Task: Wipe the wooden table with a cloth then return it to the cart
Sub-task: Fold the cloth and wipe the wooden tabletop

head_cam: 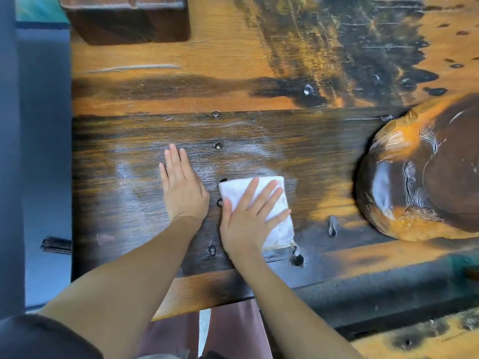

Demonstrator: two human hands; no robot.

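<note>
A folded white cloth (278, 218) lies flat on the dark plank of the wooden table (285, 130), near its front edge. My right hand (248, 216) presses down on the cloth with fingers spread, covering its left half. Just left of it, my left hand (181, 187) rests flat on the bare wood, fingers together and empty. A pale damp sheen shows on the wood above and left of both hands. No cart is in view.
A large carved round wooden tray (404, 177) sits at the right. A dark wooden box (124, 19) stands at the back left. The table's left edge drops to a blue-grey floor (44, 151). Several bolt holes dot the plank around the hands.
</note>
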